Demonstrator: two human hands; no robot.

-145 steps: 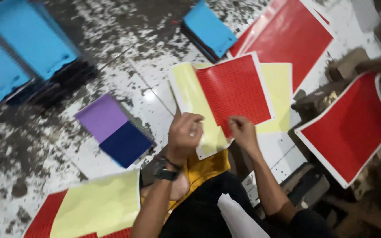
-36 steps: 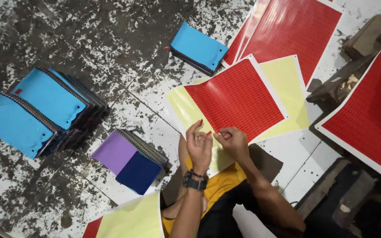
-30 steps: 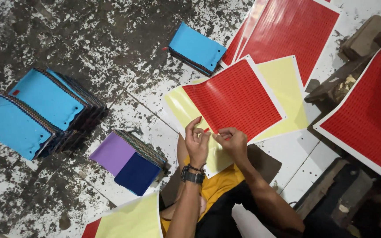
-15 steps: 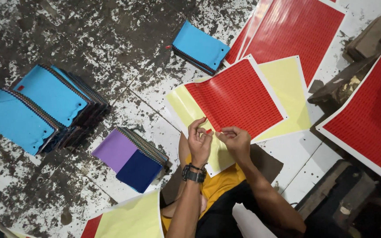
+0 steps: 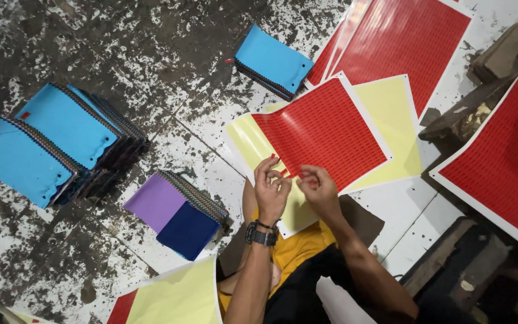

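Both hands pinch the near edge of a red sticker sheet (image 5: pixel 322 129) at centre frame: left hand (image 5: pixel 271 191) with fingers curled on it, right hand (image 5: pixel 318 187) beside it. The sheet lies on yellow backing paper (image 5: pixel 391 114). A purple and navy notebook stack (image 5: pixel 175 213) sits lower left.

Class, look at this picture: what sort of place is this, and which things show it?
Probably a small notebook-binding or stationery workshop: stacks of spiral-bound notebooks on the paint-spattered floor, and red sticker sheets being peeled.
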